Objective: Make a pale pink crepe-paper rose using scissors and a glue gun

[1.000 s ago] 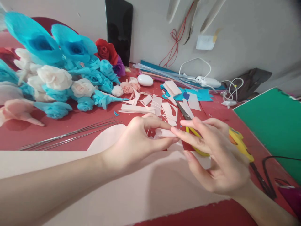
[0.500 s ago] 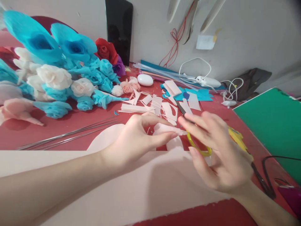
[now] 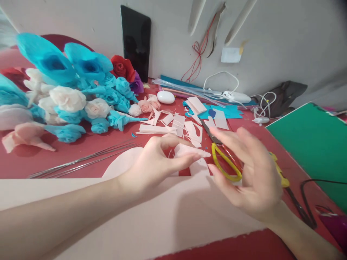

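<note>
My left hand (image 3: 151, 157) pinches a small gathered piece of pale pink crepe paper (image 3: 187, 150) between thumb and fingers, its narrow tip pointing right. A faint thin line, perhaps thread or wire, runs right from that tip; where it ends I cannot make out. My right hand (image 3: 252, 173) is beside it with thumb and fingers spread apart. Behind the right fingers, scissors with yellow handles (image 3: 217, 164) lie on the red table, blades toward the back. Under both forearms is a large pale pink sheet (image 3: 130, 224).
Pink paper scraps (image 3: 179, 124) and a blue sheet (image 3: 230, 112) lie beyond the hands. Blue, white and pink paper flowers (image 3: 67, 98) crowd the left, with metal wires (image 3: 81, 159) before them. A phone (image 3: 135, 43) leans on the wall. A green board (image 3: 311, 141) stands right.
My right hand has shifted slightly, uncovering more of the yellow scissor handles. The left hand keeps its pinch on the crepe paper. The whole view has tilted up a little.
</note>
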A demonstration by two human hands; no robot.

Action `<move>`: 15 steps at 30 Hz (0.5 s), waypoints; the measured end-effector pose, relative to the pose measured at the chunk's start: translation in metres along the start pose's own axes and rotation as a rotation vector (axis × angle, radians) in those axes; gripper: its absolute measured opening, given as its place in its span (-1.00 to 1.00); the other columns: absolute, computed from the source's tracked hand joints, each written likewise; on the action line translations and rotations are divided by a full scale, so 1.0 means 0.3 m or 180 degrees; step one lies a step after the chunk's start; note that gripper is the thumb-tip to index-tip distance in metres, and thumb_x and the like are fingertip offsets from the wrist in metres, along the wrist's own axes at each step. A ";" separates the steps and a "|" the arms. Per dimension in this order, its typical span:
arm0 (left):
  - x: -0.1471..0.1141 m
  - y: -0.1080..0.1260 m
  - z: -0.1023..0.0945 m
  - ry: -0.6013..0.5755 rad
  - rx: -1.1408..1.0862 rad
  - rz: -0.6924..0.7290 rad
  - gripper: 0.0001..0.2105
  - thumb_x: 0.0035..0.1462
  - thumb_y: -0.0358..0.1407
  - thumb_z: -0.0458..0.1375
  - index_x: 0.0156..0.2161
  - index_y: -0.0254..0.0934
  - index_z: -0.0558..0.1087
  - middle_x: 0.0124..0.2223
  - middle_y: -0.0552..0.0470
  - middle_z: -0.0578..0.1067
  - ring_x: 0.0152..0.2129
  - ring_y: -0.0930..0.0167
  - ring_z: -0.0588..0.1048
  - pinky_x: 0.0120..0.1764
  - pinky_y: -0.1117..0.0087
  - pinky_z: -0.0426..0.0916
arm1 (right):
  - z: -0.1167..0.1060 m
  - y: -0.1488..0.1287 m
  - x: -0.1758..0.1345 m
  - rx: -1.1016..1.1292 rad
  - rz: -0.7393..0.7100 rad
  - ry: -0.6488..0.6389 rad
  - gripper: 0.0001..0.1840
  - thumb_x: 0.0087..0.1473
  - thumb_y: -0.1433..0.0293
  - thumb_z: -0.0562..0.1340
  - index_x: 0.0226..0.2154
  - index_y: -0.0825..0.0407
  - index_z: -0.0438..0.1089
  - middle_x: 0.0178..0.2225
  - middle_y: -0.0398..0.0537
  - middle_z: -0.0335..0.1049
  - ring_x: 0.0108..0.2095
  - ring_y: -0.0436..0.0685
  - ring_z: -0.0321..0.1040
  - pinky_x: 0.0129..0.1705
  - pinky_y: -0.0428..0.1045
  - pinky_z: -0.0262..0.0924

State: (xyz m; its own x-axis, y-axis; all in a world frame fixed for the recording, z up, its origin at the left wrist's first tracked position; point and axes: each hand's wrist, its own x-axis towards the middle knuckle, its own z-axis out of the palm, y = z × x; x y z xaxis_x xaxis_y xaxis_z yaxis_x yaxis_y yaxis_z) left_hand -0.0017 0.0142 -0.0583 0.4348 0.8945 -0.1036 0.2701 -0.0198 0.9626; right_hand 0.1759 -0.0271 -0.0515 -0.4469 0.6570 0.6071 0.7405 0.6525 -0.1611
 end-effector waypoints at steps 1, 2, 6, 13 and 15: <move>-0.001 -0.004 0.001 -0.0063 -0.0090 0.0124 -0.82 0.01 -0.21 0.15 -0.38 -0.28 0.52 -0.44 0.07 0.45 -0.50 0.45 0.40 -0.47 0.47 0.25 | 0.000 0.001 0.000 -0.0094 0.0065 0.0025 -0.28 -0.05 0.57 0.19 0.15 0.09 -0.06 0.04 0.06 0.21 0.04 0.13 0.17 0.06 0.12 0.12; -0.003 -0.009 0.002 -0.0069 -0.0102 0.0286 -0.86 0.00 -0.24 0.17 -0.36 -0.24 0.52 -0.43 0.08 0.45 -0.47 0.45 0.40 -0.42 0.47 0.26 | 0.001 0.002 0.001 -0.0229 0.0050 0.0019 -0.31 -0.05 0.55 0.20 0.14 0.12 -0.02 0.06 0.09 0.19 0.06 0.15 0.14 0.05 0.12 0.13; -0.009 -0.021 0.013 0.0058 0.0214 0.0912 -0.93 -0.04 -0.34 0.20 -0.38 -0.23 0.52 -0.40 0.06 0.47 -0.38 0.42 0.37 -0.32 0.43 0.27 | 0.015 -0.002 0.004 -0.0795 -0.0150 -0.0248 -0.58 -0.02 0.55 0.16 -0.04 0.26 0.24 0.01 0.18 0.24 0.02 0.24 0.16 -0.02 0.17 0.18; -0.018 -0.009 0.044 0.0279 0.0570 0.1030 -0.95 -0.06 -0.35 0.21 -0.42 -0.27 0.43 -0.40 0.04 0.43 -0.36 0.37 0.38 -0.23 0.33 0.28 | 0.020 -0.034 -0.006 -0.1067 -0.0220 -0.0643 -0.64 0.07 0.61 0.01 -0.06 0.30 0.27 -0.05 0.13 0.30 -0.08 0.23 0.23 -0.11 0.15 0.20; -0.036 0.011 0.038 0.0337 0.0594 0.1193 -0.86 -0.04 -0.33 0.20 -0.31 -0.26 0.39 -0.31 0.02 0.43 -0.31 0.36 0.38 -0.19 0.30 0.29 | 0.003 -0.029 -0.005 -0.0985 -0.0114 -0.0607 -0.61 0.06 0.63 0.01 -0.02 0.29 0.23 -0.02 0.13 0.27 -0.06 0.22 0.20 -0.07 0.16 0.16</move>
State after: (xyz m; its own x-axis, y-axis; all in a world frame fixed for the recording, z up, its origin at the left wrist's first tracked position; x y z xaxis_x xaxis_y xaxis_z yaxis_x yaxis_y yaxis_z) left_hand 0.0043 -0.0005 -0.0570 0.4446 0.8507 0.2803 0.2653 -0.4240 0.8660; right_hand 0.1696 -0.0334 -0.0517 -0.5393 0.7135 0.4473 0.8264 0.5504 0.1186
